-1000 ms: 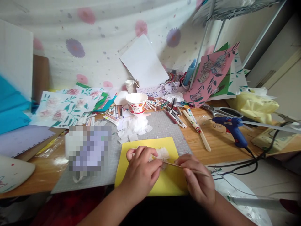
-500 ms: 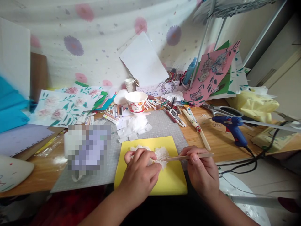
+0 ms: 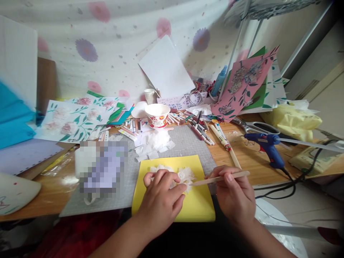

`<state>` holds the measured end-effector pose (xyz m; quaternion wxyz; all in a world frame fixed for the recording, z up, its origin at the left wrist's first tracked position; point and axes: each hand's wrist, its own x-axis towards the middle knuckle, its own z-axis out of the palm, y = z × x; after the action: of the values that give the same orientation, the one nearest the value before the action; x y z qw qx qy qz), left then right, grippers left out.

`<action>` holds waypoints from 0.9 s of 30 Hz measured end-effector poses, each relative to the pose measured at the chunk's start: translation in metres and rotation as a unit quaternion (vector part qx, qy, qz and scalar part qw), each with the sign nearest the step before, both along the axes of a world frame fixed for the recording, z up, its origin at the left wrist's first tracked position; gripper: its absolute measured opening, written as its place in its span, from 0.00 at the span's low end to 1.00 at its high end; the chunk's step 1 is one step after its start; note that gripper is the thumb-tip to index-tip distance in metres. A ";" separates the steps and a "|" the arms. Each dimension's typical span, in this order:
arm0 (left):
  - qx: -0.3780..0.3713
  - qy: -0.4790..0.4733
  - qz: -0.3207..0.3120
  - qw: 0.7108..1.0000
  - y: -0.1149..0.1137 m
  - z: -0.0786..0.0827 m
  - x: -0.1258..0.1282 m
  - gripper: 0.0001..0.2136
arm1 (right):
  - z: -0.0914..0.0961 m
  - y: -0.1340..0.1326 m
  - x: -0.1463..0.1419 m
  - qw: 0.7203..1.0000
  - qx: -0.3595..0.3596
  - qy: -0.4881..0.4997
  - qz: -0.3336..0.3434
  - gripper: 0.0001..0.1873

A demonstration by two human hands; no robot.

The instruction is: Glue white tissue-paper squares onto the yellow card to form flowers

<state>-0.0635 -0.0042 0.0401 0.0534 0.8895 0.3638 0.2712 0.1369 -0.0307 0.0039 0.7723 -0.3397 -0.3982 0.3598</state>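
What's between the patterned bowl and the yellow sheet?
In the head view, a loose pile of white paper pieces lies between the bowl and the yellow sheet.

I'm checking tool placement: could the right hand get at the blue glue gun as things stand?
Probably yes: nothing visible blocks the way from the right hand to the blue glue gun, though that hand holds a wooden stick.
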 end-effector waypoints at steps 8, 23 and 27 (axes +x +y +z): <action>0.002 0.008 -0.005 1.000 -0.002 -0.001 0.000 0.07 | -0.005 0.005 -0.002 0.996 -0.034 -0.076 -0.015 0.05; 0.014 -0.007 -0.003 1.000 -0.005 -0.004 -0.001 0.10 | 0.003 0.007 -0.004 0.997 -0.038 0.041 -0.047 0.06; 0.013 0.029 -0.001 0.999 -0.005 -0.005 0.000 0.17 | -0.002 0.006 -0.002 0.998 -0.051 0.001 -0.021 0.06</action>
<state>-0.0633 -0.0090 0.0352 0.0316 0.8981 0.3606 0.2497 0.1348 -0.0247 0.0019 0.7618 -0.3865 -0.3717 0.3634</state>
